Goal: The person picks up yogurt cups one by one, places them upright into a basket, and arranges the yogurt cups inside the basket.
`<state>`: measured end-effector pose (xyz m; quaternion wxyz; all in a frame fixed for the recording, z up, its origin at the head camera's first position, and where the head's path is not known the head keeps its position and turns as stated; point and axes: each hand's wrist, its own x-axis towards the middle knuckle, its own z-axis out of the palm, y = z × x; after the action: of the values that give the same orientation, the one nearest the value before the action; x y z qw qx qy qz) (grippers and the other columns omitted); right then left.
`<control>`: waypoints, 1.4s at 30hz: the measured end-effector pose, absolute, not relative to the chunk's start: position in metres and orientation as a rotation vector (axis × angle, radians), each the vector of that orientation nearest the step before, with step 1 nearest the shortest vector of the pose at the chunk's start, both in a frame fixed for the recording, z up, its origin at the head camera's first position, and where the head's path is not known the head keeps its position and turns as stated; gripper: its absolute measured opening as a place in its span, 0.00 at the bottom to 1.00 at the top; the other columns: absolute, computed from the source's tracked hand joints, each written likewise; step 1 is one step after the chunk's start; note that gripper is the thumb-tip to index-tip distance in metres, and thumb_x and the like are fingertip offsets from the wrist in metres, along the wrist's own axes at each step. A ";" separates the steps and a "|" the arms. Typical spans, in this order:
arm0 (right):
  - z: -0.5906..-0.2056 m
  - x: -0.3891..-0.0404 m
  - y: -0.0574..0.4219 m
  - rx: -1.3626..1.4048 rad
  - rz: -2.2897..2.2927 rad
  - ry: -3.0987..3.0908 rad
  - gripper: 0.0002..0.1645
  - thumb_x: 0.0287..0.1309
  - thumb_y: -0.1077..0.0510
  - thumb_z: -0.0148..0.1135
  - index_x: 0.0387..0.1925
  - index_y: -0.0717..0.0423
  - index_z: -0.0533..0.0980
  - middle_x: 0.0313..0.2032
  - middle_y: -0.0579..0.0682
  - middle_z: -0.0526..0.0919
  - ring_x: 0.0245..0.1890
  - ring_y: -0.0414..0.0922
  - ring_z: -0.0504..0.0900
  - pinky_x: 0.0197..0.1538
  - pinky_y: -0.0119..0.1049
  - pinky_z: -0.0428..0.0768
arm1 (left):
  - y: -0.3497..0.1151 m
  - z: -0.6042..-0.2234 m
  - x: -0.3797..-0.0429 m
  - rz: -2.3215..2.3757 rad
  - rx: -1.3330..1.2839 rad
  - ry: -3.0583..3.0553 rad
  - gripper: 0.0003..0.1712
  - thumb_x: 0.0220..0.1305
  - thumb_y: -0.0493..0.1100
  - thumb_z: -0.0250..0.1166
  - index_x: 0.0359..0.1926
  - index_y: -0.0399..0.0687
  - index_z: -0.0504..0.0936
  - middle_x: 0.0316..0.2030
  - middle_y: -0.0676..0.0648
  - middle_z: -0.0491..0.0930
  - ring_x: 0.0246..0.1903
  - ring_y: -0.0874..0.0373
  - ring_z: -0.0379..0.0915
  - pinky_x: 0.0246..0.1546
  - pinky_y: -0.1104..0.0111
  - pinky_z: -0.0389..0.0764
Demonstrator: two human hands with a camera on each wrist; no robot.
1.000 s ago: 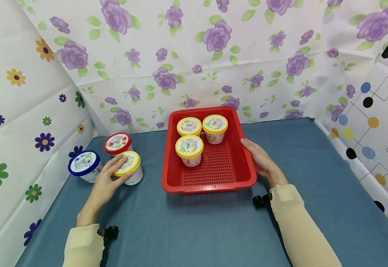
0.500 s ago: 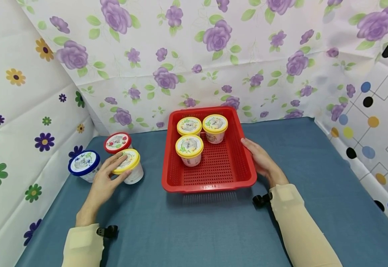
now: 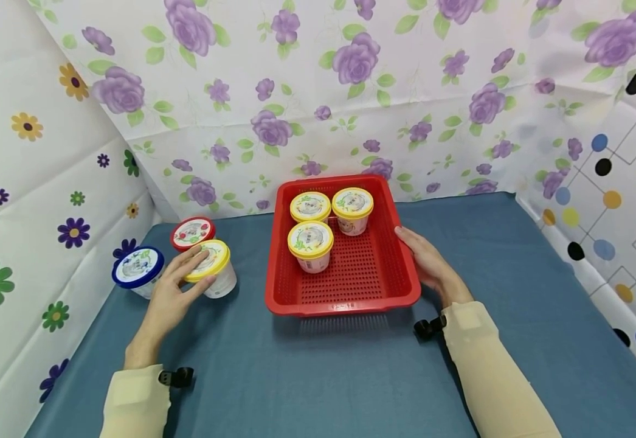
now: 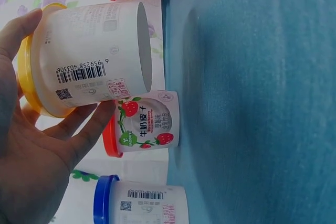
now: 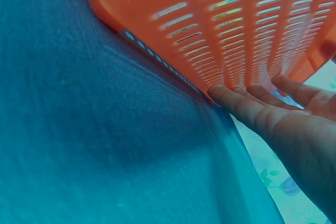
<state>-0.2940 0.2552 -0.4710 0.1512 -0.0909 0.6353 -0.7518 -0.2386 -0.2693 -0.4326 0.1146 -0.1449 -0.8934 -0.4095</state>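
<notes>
My left hand grips a yellow-lidded paper cup by its lid, thumb on one side and fingers on the other. In the left wrist view the cup hangs above the cloth, its base clear of it, with a barcode facing the camera. Behind it stands a red-lidded strawberry milk cup; a blue-lidded cup is just left of the hand. My right hand rests against the right side of a red plastic basket. In the right wrist view its fingers lie straight along the slotted wall.
Three yellow-lidded cups, one of them the front cup, sit in the basket's left and back part. Blue cloth covers the table. A floral sheet hangs behind, with patterned sheets at both sides.
The yellow-lidded cup in my left hand has risen slightly, its base moving up in the head view. My right hand and the basket have stayed put.
</notes>
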 end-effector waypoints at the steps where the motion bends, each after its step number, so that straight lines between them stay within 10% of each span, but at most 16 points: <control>1: -0.471 -0.294 0.255 -0.258 -2.160 1.823 0.38 0.82 0.39 0.43 0.79 0.59 0.56 0.66 0.73 0.70 0.54 0.56 0.86 0.48 0.48 0.87 | -0.269 -0.432 -0.239 -1.201 -0.425 -2.618 0.33 0.73 0.47 0.68 0.76 0.51 0.72 0.77 0.45 0.62 0.70 0.41 0.59 0.55 0.87 0.60; 31: -0.472 -0.294 0.254 -0.241 -2.160 1.816 0.39 0.82 0.39 0.44 0.80 0.58 0.55 0.66 0.72 0.70 0.53 0.54 0.86 0.48 0.47 0.87 | -0.255 -0.414 -0.244 -1.176 -0.414 -2.559 0.33 0.73 0.47 0.69 0.75 0.55 0.72 0.77 0.47 0.63 0.73 0.42 0.59 0.60 0.85 0.58; 42: -0.472 -0.295 0.256 -0.254 -2.145 1.833 0.39 0.82 0.38 0.43 0.80 0.57 0.56 0.67 0.73 0.69 0.55 0.55 0.85 0.49 0.48 0.87 | -0.248 -0.405 -0.248 -1.203 -0.432 -2.546 0.33 0.73 0.48 0.69 0.75 0.58 0.73 0.77 0.49 0.62 0.76 0.40 0.54 0.68 0.36 0.62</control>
<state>-0.2950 0.2559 -0.4719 0.1535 -0.0887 0.6393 -0.7482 -0.2476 -0.2481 -0.4052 0.1461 -0.1501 -0.8841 -0.4177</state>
